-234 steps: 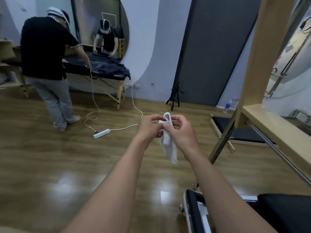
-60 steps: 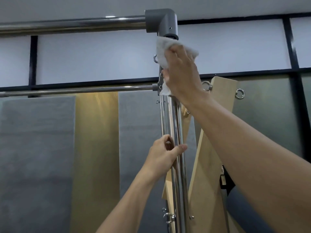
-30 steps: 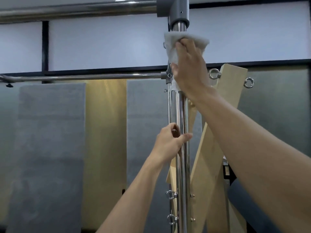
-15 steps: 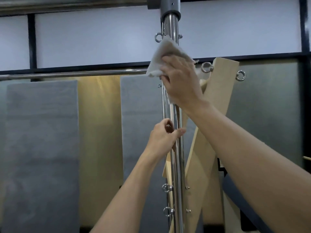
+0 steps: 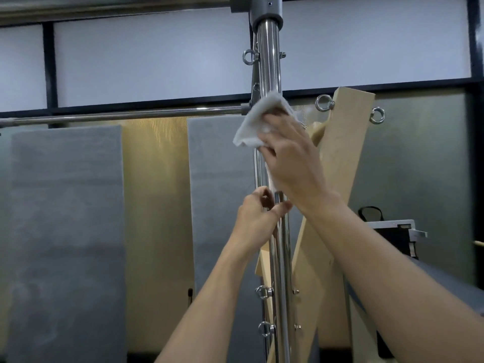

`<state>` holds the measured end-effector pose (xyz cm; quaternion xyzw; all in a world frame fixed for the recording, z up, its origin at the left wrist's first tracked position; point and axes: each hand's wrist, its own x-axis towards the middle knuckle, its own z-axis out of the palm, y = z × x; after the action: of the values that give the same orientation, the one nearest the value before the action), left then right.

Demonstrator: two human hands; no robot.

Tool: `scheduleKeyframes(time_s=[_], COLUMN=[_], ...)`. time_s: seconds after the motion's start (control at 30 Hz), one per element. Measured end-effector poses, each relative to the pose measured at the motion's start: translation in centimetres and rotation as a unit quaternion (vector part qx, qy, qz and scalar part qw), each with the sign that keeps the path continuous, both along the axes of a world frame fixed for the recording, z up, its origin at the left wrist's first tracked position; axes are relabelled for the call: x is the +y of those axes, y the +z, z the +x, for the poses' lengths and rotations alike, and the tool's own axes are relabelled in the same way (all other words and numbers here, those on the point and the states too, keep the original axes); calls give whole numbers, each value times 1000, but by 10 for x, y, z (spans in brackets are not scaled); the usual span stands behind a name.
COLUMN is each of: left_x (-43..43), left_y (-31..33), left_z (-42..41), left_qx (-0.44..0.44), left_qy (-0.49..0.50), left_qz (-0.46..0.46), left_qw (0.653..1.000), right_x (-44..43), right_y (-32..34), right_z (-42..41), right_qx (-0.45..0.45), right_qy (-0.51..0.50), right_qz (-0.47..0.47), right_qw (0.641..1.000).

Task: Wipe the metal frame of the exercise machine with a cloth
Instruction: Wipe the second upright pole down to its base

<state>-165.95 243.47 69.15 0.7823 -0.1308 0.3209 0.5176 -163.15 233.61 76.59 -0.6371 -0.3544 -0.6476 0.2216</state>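
A shiny vertical steel post (image 5: pixel 269 58) of the exercise machine runs up the middle of the view into a grey corner joint (image 5: pixel 265 9). My right hand (image 5: pixel 290 158) holds a white cloth (image 5: pixel 258 121) wrapped against the post at about mid-height. Just below it my left hand (image 5: pixel 258 218) grips the post, thumb on the right side. A thin horizontal bar (image 5: pixel 125 115) joins the post from the left, level with the cloth.
Eye bolts stick out of the post above the cloth (image 5: pixel 248 57) and low down (image 5: pixel 263 292). Pale wooden boards (image 5: pixel 340 158) lean crossed behind the post. Grey wall panels (image 5: pixel 65 231) stand at the back. A dark case (image 5: pixel 392 234) sits at right.
My right hand has slid the cloth down the post from just under the corner joint, so bare steel shows above it. It now sits close above my left hand, which kept its grip.
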Motion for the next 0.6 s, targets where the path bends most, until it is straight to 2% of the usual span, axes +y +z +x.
scheduleKeyframes(time_s=[0.1,0.23,0.37,0.5,0.6], left_x=[1,1,-1,2,5], left_y=[0,0,-1,-4,-13], left_z=[-1,0,-2,-4,-5], left_qx=[-3,-2,1,-2,17], left_qy=[-7,7,2,-19,-52], left_qz=[-3,6,-8,-10,-48], left_qw=[1000,1000,1000,1000,997], right_x=[-19,-21,-5,-20,-23], right_y=[-22,9,-7,-40,-27], right_z=[-1,-3,-7,1,2], right_qx=[18,52,6,16,38], right_qy=[27,16,-25,52,71], right_qz=[24,90,28,38,87], right_qw=[999,995,999,998,993])
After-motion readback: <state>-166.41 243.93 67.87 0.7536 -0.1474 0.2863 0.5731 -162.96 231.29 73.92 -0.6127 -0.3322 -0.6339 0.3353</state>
